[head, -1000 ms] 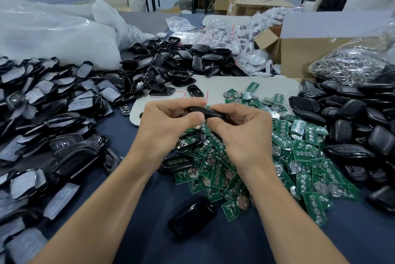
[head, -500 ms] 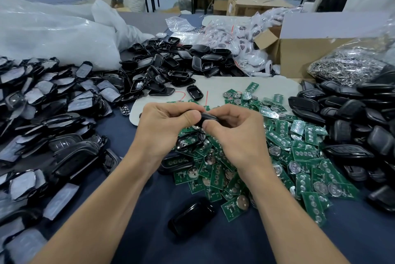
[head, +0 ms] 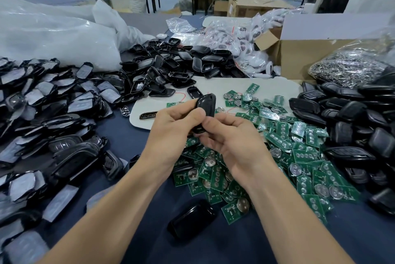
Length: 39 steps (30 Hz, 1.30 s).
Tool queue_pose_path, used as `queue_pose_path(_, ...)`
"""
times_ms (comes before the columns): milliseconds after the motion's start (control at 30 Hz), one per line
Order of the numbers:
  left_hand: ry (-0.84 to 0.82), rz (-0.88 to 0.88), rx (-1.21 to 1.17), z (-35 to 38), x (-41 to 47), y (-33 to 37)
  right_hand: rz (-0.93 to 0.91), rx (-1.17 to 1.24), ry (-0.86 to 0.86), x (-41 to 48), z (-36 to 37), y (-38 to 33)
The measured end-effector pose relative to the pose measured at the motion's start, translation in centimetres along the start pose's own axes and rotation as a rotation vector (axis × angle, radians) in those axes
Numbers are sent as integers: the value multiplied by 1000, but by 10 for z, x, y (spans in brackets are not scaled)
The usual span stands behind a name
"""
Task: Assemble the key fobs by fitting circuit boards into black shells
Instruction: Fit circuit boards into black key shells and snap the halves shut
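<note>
Holding one black shell (head: 206, 103) up in the middle of the frame, both hands work on it together. The left hand (head: 171, 133) pinches its side with thumb and fingers. The right hand (head: 233, 142) pinches its lower end, so each grip is closed on the shell. I cannot tell if a board is inside it yet, because its back faces the camera. I think this job is far from done. A big heap of green circuit boards (head: 277, 142) lies loose on the tabletop (head: 213, 246) just under and right of the hands. More empty shells wait in a pile at the right edge (head: 352, 127) and another pile at the upper middle (head: 171, 67). One closed black fob (head: 191, 220) lies alone at the bottom middle, and it may be a finished one. A second ago the shell lay flat and low between the two hands, seen from its thin edge. Now it is tipped up on end and lifted higher, and the right thumb has slid down to its bottom.
</note>
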<state>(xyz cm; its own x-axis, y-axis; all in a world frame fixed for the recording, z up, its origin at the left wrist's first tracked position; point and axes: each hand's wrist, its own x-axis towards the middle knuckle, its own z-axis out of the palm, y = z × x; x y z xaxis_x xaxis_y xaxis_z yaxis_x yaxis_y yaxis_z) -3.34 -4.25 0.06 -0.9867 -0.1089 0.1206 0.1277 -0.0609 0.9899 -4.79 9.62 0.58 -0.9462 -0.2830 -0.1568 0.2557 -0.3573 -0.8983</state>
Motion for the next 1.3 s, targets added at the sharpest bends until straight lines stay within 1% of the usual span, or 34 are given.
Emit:
queue_pose_path(100, 76, 64, 36, 3, 1, -2, -18, -39, -32, 1, 1, 3)
queue_pose_path(200, 127, 104, 7, 4, 0, -1, -29, -71, -46, 1, 3, 6)
queue_pose_path(433, 208, 68, 8, 2, -4, 6, -67, -142, -60, -1, 5, 9)
queue_pose_path(533, 193, 56, 26, 1, -3, 6, -74, -155, -67, -1, 5, 10)
queue_pose_path(600, 165, 23, -5, 3, -4, 8, -67, -145, -74, 0, 3, 8)
queue_pose_path(667, 139, -12, -50, 4, -4, 9, -38, -199, -75, 1, -1, 7)
queue_pose_path(733, 161, -26, -32, 1, -3, 9, 13, -263, -74, 1, -7, -1)
queue_pose_path(767, 196, -23, -1, -1, -2, 8, 21, -220, -61, 2, -12, -7)
queue_pose_path(800, 240, -24, 18, -2, -1, 7, 8, -74, -54, 2, -20, -15)
queue_pose_path(833, 283, -27, 23, -4, 0, 7, -23, 159, -79, 0, -29, -24)
queue_pose_path(867, 319, -31, 22, -6, 1, 7, -86, 376, -138, -2, -40, -32)
queue_pose_path(900, 350, -35, 21, -7, 1, 8, -152, 507, -203, -5, -50, -39)
queue_pose_path(933, 382, -40, 17, -9, 1, 9, -191, 530, -238, -8, -54, -44)
queue_pose_path(967, 415, -47, 15, -11, 1, 8, -200, 464, -217, -9, -54, -45)
queue_pose_path(1067, 514, -61, 21, -16, 5, 8, -89, 67, -38, -4, -41, -31)
queue_pose_path(1133, 588, -68, 12, -20, 9, 9, -50, -177, 58, 1, -24, -23)
queue_pose_path(1200, 673, -67, -27, -25, 12, 10, -92, -415, 122, 10, -7, -19)
queue_pose_path(1300, 780, -54, -56, -32, 16, 10, -175, -734, 156, 37, 15, -19)
